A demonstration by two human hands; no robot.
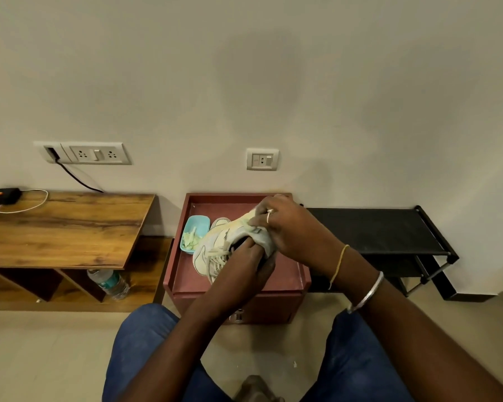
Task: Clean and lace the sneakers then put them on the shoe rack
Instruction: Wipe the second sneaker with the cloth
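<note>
A white sneaker (212, 245) with loose pale laces is held over the maroon cabinet top (186, 274). My left hand (246, 264) grips it from below, fingers reaching into its opening. My right hand (285, 224) presses a pale cloth (263, 237) around the sneaker's heel, fingers curled on the cloth. A second sneaker (220, 221) peeks out behind the first, mostly hidden. The black shoe rack (383, 230) stands to the right against the wall, its top shelf bare.
A light blue tray (195, 230) with pale scraps lies at the cabinet's left rear. A wooden table (64, 227) stands on the left, a water bottle (109, 282) lying on the shelf under it. My knees in blue jeans frame the floor below.
</note>
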